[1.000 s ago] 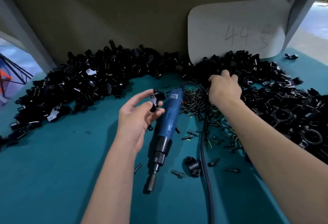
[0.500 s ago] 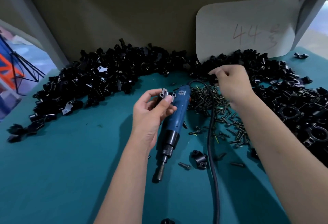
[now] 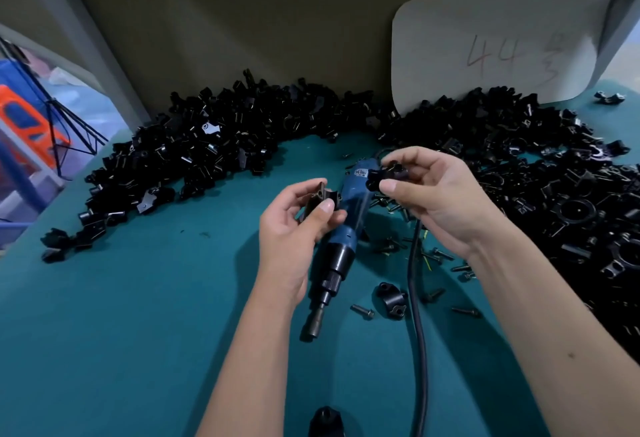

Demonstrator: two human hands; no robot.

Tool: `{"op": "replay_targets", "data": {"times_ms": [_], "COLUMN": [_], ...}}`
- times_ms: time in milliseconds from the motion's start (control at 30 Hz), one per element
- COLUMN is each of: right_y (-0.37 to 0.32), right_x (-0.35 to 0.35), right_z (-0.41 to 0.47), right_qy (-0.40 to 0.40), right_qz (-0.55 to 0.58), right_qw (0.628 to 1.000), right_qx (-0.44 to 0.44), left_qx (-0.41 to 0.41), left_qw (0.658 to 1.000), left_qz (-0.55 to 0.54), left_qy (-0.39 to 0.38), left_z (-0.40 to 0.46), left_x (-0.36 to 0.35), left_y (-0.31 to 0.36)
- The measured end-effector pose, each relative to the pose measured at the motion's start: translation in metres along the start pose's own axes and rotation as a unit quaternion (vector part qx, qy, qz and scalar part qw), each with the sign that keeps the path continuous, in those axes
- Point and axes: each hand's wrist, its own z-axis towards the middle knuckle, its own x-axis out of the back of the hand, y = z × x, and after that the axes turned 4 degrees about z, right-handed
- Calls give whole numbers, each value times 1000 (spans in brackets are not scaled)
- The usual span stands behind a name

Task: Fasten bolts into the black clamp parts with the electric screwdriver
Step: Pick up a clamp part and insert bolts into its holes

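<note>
Black clamp parts (image 3: 386, 176), one pinched in each hand's grip, above the flat-lying electric screwdriver (image 3: 341, 242).

Right hand (image 3: 438, 201) off the far pile, now pinching a clamp part (image 3: 388, 176) beside the left hand (image 3: 294, 228).

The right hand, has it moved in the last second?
Yes. The right hand left the pile of black parts and came toward the screwdriver, holding a clamp piece.

A teal table (image 3: 121, 350) is filling the view beneath a drab olive back wall (image 3: 242, 20), a pale rounded board (image 3: 450, 38) marked "44" is leaning at one o'clock, and daylight is showing past a grey post (image 3: 86, 38) at ten o'clock.
</note>
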Motion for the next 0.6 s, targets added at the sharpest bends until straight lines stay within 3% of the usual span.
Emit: {"op": "replay_targets", "data": {"times_ms": [233, 333, 467, 600], "right_y": [16, 16, 20, 19], "right_x": [-7, -6, -2, 0], "right_z": [-1, 2, 4, 4], "right_qy": [-21, 22, 83, 48], "right_qz": [125, 149, 115, 71], "right_qw": [991, 988, 990, 996], "right_qx": [52, 21, -16, 0], "left_qx": [-20, -25, -15, 11], "left_qw": [1000, 1000, 1000, 998], "left_qz": [-9, 16, -4, -61], "left_qy": [-10, -9, -11, -34], "left_z": [9, 14, 17, 15], "left_x": [-7, -6, -5, -14], "left_y": [-1, -1, 0, -3]}}
